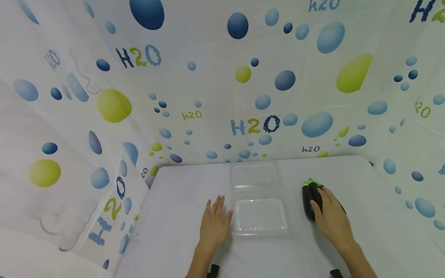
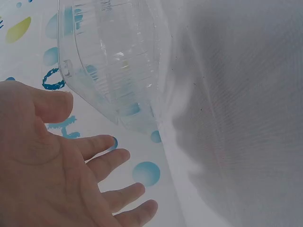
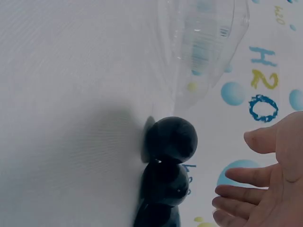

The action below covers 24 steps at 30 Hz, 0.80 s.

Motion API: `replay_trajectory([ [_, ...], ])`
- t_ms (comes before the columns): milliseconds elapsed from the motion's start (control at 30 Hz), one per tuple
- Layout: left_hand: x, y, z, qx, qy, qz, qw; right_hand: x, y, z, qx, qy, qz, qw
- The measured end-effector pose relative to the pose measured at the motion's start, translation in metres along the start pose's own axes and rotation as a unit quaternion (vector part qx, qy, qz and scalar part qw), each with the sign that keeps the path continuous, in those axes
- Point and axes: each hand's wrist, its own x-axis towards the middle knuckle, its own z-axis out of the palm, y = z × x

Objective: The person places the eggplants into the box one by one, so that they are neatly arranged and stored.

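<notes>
Several dark eggplants (image 1: 308, 202) with green stem ends lie side by side at the right of the white table. Over them is my right hand (image 1: 331, 218), its fingers extended and overlapping them in the head view. In the right wrist view, that hand (image 3: 267, 189) appears apart from the rounded eggplant ends (image 3: 171, 139), fingers loosely straight. A clear plastic clamshell container (image 1: 260, 233) lies unfolded at the middle of the table. My left hand (image 1: 213, 227), fingers spread and holding nothing, hovers just left of it. The left wrist view has the container (image 2: 113, 56) beyond the thumb.
The white table (image 1: 180, 200) meets a curtain (image 1: 208, 85) printed with blue and green drops and "H2O" at its back edge. The same sheeting hangs along both sides. Black straps or devices (image 1: 213, 270) show near the wrists at the bottom.
</notes>
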Motion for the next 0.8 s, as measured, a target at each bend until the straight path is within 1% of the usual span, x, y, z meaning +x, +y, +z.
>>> replay_trajectory([
  [100, 0.000, 0.002, 0.001, -0.007, 0.001, 0.003, 1.0000, -0.001, 0.006, 0.000, -0.001, 0.011, 0.005, 0.9999],
  [167, -0.001, 0.006, -0.003, -0.018, 0.001, 0.007, 0.9998, -0.002, 0.011, 0.000, -0.001, 0.016, 0.009, 0.9998],
  [300, -0.002, 0.014, -0.008, -0.037, -0.014, 0.001, 0.9992, -0.004, 0.020, -0.001, 0.001, 0.018, 0.021, 0.9996],
  [433, -0.003, 0.017, -0.010, -0.049, -0.033, -0.019, 0.9981, -0.005, 0.028, -0.002, 0.000, 0.016, 0.035, 0.9993],
  [567, -0.002, 0.017, -0.008, -0.070, -0.037, -0.041, 0.9960, -0.006, 0.033, -0.003, -0.002, 0.014, 0.047, 0.9988],
  [667, 0.000, 0.016, -0.005, -0.103, -0.040, -0.057, 0.9922, -0.006, 0.036, -0.004, -0.002, 0.020, 0.050, 0.9985],
  [800, 0.003, 0.013, -0.002, -0.146, -0.054, -0.066, 0.9857, -0.007, 0.039, -0.005, -0.004, 0.030, 0.051, 0.9982],
])
